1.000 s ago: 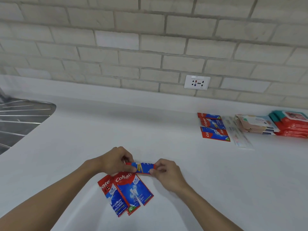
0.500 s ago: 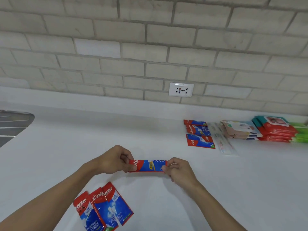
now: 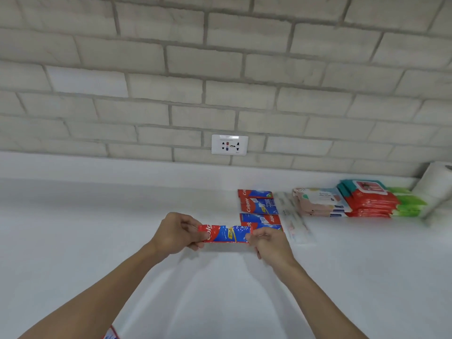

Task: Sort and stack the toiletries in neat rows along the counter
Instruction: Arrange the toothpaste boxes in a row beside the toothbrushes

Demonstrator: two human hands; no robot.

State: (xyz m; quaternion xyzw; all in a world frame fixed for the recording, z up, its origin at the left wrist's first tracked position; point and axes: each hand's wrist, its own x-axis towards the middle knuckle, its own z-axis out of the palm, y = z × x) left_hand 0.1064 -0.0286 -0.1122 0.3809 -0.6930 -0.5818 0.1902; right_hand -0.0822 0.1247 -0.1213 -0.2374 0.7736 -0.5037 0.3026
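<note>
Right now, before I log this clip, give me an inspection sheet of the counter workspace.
Surface: white counter.
Job's things: toothpaste sachet held between both hands; laid sachets flat near the wall, clear packet beside them, then beige wipes packs, red wipes packs and green packs stacked in a row.
Clutter: paper roll far right; sachet corner at the bottom edge.
Grippers: left hand pinches the sachet's left end, right hand its right end.
Cables: nothing seen.
Surroundings: brick wall, wall socket.
</note>
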